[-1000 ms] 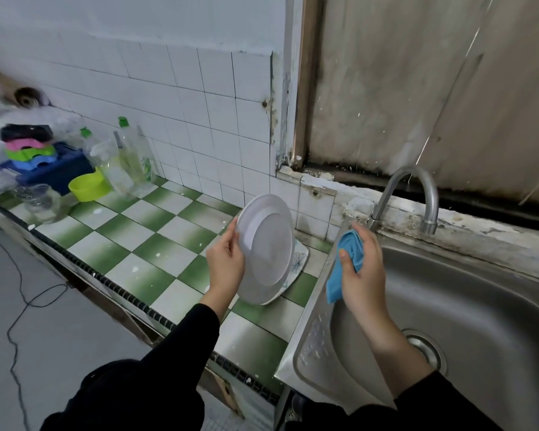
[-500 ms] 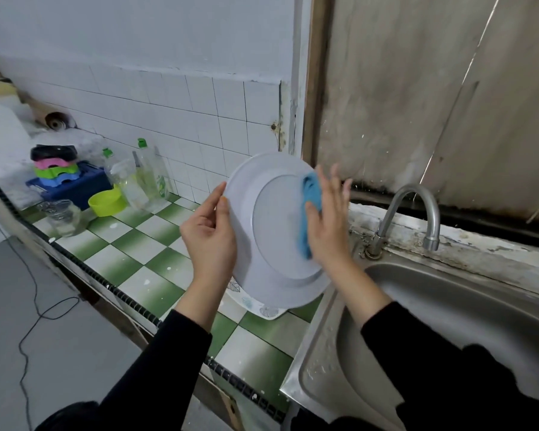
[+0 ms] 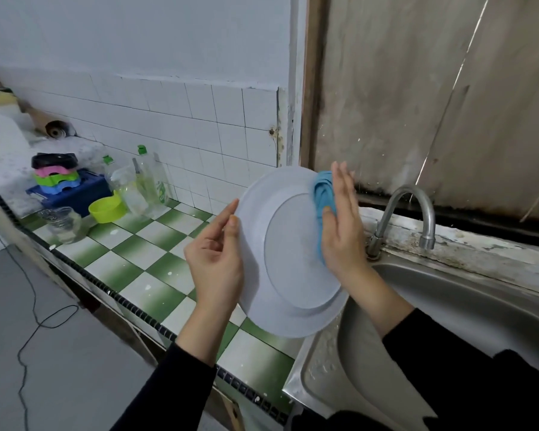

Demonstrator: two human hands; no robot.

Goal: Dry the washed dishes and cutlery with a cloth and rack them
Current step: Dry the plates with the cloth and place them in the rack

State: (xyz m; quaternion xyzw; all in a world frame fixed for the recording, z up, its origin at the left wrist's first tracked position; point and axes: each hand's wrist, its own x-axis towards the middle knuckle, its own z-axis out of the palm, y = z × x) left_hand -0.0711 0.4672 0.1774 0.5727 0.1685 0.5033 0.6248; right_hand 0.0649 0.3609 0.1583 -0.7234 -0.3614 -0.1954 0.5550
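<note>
A white plate [image 3: 288, 262] is held up on edge in front of me, above the counter's right end. My left hand [image 3: 215, 259] grips its left rim, thumb on the near face. My right hand [image 3: 343, 231] lies flat on the plate's upper right part and presses a blue cloth [image 3: 323, 194] against it. The cloth is bunched under the palm, with only its top and left edge showing. The plate hides whatever lies on the counter behind it.
A steel sink [image 3: 448, 306] with a curved tap [image 3: 408, 213] lies to the right. On the green-and-white tiled counter [image 3: 131, 259] stand a glass jar [image 3: 64, 223], a yellow-green bowl [image 3: 108, 209], clear bottles [image 3: 147, 181] and a blue crate [image 3: 75, 191] with stacked coloured dishes.
The plate was lifted off the counter, where it leaned on a patterned plate. The right hand brought the cloth from the sink's edge onto the plate and now wipes it.
</note>
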